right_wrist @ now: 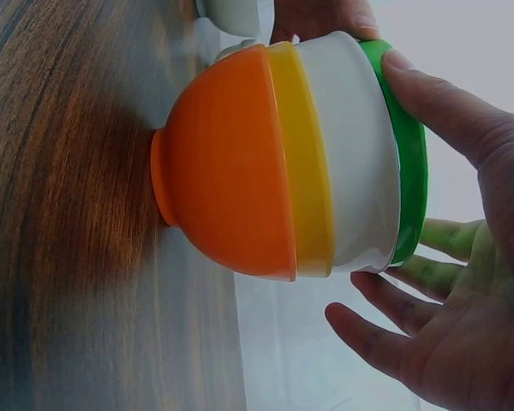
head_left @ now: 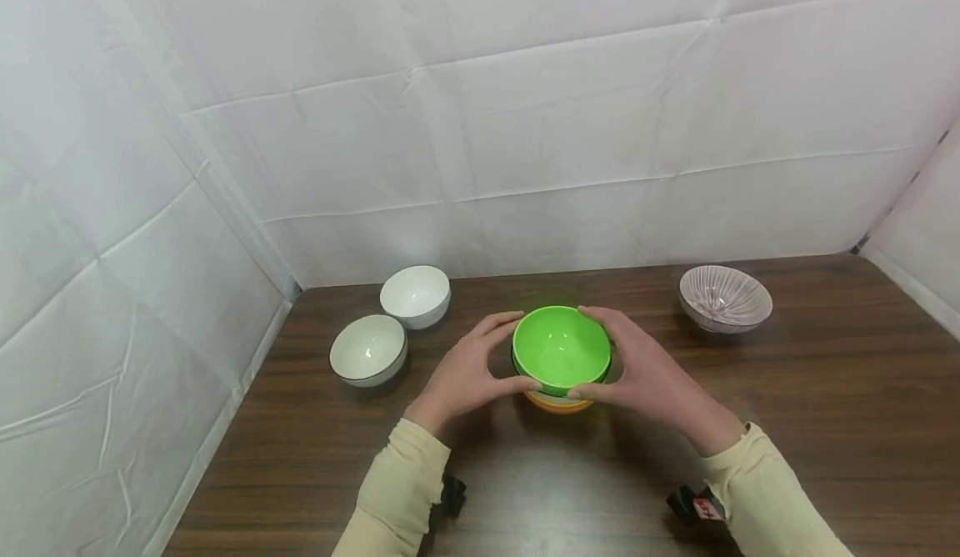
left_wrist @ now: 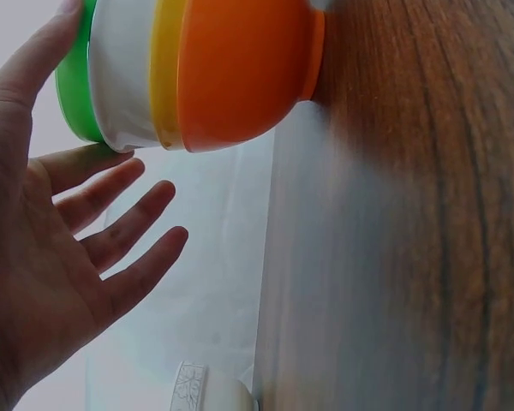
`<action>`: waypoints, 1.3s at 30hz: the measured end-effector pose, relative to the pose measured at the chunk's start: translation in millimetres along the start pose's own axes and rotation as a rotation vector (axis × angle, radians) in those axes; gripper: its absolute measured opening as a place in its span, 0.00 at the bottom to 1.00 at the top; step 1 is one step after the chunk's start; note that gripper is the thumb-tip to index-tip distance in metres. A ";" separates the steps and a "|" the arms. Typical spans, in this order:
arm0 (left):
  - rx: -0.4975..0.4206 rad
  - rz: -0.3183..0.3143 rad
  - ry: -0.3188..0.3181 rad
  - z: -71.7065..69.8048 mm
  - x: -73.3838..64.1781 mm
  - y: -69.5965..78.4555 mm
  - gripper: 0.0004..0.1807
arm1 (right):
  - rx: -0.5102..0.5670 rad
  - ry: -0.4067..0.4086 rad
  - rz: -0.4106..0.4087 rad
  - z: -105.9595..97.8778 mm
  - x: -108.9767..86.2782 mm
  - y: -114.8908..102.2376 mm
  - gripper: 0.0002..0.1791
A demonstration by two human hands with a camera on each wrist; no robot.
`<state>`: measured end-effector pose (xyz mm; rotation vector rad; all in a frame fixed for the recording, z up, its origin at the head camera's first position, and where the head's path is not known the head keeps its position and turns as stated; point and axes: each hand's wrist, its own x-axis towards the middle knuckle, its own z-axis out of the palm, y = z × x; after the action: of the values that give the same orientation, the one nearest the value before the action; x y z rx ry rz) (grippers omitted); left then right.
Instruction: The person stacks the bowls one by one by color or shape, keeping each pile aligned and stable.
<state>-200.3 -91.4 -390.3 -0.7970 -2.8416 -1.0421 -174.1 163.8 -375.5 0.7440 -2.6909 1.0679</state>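
Observation:
A bright green bowl [head_left: 562, 347] sits at the top of a stack in the middle of the table. Under it come a white bowl [right_wrist: 347, 154], a yellow bowl [right_wrist: 304, 163] and, lowest, an orange bowl [right_wrist: 227, 167] whose foot rests on the wood. My left hand [head_left: 471, 369] holds the green bowl from the left, thumb at the near side of its rim and fingers at the far side. From the right, my right hand [head_left: 648, 367] holds the same rim in a matching way. In both wrist views the lower fingers are spread beside the stack, off the lower bowls.
Two white bowls stand at the back left, one farther [head_left: 416, 292] and one nearer with a dark rim [head_left: 367, 347]. A striped bowl [head_left: 724, 297] stands at the back right. White sheeting [head_left: 555, 123] walls in the dark wooden table [head_left: 840, 390].

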 end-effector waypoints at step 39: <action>0.156 0.020 -0.002 -2.8 -1.5 -1.2 0.47 | -0.012 -0.027 0.000 3.0 0.1 4.6 0.52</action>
<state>-200.0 -94.5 -389.1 -0.8105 -2.8655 -0.8055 -176.4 164.7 -380.5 0.7615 -2.7170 1.0482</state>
